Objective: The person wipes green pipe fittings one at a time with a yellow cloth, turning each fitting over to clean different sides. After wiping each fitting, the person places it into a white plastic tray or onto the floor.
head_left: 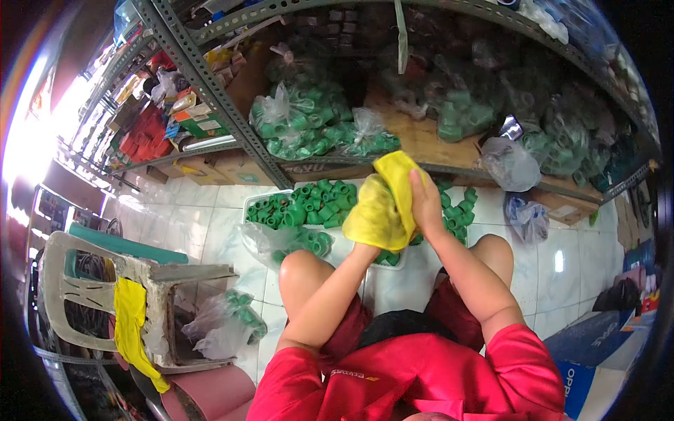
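A yellow cloth [394,191], greyish on its left part, is bunched up between my two hands above the trays. My left hand [365,251] is mostly covered by it; only the wrist area shows, and the covered shape looks rounded like a closed hand. From the right side, my right hand [424,200] grips the cloth with fingers closed against it. Whether anything is inside the cloth I cannot see. Below and behind my hands, green pipe fittings [326,203] fill a white tray [247,210], and more green fittings [458,216] lie to the right.
A plastic bag of green fittings [295,242] lies before my left knee. At left stands a worn plastic chair [77,281] with a yellow cloth strip on it, another bag [221,323] beside it. Metal shelving [232,112] with bagged fittings spans the back. A blue box [583,358] sits right.
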`<state>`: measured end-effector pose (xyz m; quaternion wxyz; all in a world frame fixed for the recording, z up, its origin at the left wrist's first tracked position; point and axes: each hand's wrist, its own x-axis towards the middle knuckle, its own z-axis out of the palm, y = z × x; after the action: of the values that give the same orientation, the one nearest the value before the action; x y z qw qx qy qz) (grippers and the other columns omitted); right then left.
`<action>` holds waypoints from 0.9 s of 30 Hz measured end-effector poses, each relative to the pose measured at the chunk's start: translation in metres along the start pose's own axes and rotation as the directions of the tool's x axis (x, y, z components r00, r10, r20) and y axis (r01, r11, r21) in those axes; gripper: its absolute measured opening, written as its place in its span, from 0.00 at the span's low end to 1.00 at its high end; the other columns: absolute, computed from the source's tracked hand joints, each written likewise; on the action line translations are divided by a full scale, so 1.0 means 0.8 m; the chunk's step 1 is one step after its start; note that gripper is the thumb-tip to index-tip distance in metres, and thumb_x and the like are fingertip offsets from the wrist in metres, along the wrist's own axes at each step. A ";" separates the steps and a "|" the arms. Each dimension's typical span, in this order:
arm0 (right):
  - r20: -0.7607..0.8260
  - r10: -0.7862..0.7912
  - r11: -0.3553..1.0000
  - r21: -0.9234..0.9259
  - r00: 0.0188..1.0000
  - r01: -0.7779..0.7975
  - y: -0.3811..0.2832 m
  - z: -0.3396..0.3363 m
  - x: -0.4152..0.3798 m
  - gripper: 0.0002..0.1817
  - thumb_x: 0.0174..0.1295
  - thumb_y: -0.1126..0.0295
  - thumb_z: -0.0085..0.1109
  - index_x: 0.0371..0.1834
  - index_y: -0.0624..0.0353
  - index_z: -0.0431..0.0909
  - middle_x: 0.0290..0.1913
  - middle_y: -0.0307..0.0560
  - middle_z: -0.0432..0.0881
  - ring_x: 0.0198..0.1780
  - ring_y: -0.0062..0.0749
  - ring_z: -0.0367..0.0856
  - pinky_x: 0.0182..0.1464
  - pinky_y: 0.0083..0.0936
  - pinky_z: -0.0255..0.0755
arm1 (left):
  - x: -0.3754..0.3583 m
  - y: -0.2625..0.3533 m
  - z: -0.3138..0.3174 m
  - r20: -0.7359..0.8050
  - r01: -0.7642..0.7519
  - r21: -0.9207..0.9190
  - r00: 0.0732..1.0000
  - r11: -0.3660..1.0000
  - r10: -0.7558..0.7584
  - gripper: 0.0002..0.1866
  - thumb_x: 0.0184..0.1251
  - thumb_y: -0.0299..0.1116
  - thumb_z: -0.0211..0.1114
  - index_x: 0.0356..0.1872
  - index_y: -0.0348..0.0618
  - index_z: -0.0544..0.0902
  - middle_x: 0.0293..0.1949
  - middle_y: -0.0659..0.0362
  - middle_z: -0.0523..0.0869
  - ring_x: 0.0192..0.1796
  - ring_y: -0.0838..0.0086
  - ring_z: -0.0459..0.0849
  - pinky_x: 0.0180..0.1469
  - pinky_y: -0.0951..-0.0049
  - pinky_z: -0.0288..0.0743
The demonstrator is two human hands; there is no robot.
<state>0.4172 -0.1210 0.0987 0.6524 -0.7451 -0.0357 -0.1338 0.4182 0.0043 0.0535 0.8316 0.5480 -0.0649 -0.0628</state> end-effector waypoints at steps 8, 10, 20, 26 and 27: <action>0.088 0.413 0.889 -0.255 0.907 -0.380 0.024 -0.038 0.029 0.23 0.62 0.58 0.47 0.54 0.63 0.68 0.50 0.54 0.74 0.50 0.37 0.72 0.54 0.26 0.62 | 0.025 0.037 -0.003 0.322 -0.352 0.764 0.934 0.540 0.154 0.18 0.62 0.38 0.57 0.50 0.42 0.70 0.44 0.56 0.78 0.44 0.66 0.78 0.46 0.69 0.74; 0.020 0.087 0.577 -0.816 0.996 -0.034 0.031 -0.048 0.024 0.26 0.54 0.63 0.56 0.55 0.61 0.66 0.51 0.53 0.72 0.52 0.45 0.71 0.51 0.28 0.64 | 0.019 0.051 -0.005 0.142 -0.042 0.262 0.990 0.964 0.004 0.18 0.62 0.39 0.57 0.50 0.43 0.70 0.44 0.57 0.78 0.44 0.67 0.78 0.45 0.68 0.75; 0.302 -0.011 0.994 -0.100 0.953 0.043 -0.009 -0.028 0.013 0.23 0.55 0.67 0.59 0.54 0.60 0.67 0.42 0.42 0.76 0.37 0.23 0.73 0.41 0.19 0.67 | -0.002 0.075 0.011 0.114 -0.033 0.456 0.993 0.889 -0.021 0.16 0.61 0.41 0.57 0.46 0.43 0.73 0.43 0.56 0.78 0.42 0.69 0.77 0.44 0.69 0.73; 0.345 0.179 0.975 0.061 0.921 -0.213 -0.003 -0.009 -0.001 0.20 0.59 0.52 0.52 0.31 0.61 0.71 0.22 0.38 0.74 0.21 0.18 0.71 0.25 0.17 0.66 | 0.008 0.019 -0.021 0.088 -0.083 0.432 0.995 0.898 0.049 0.16 0.60 0.35 0.54 0.47 0.40 0.72 0.43 0.51 0.75 0.50 0.60 0.70 0.57 0.64 0.59; 0.364 0.301 0.938 0.056 0.882 -0.343 -0.001 -0.005 -0.005 0.20 0.59 0.52 0.52 0.32 0.62 0.71 0.23 0.38 0.74 0.21 0.18 0.71 0.26 0.17 0.67 | 0.008 0.013 -0.019 0.040 -0.204 0.374 0.978 0.905 0.204 0.15 0.59 0.34 0.53 0.47 0.40 0.73 0.46 0.51 0.74 0.52 0.58 0.69 0.59 0.63 0.58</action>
<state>0.4130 -0.1241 0.0992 0.6916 -0.7125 -0.0345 0.1135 0.4276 0.0211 0.0570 0.7131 0.6874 -0.1327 0.0380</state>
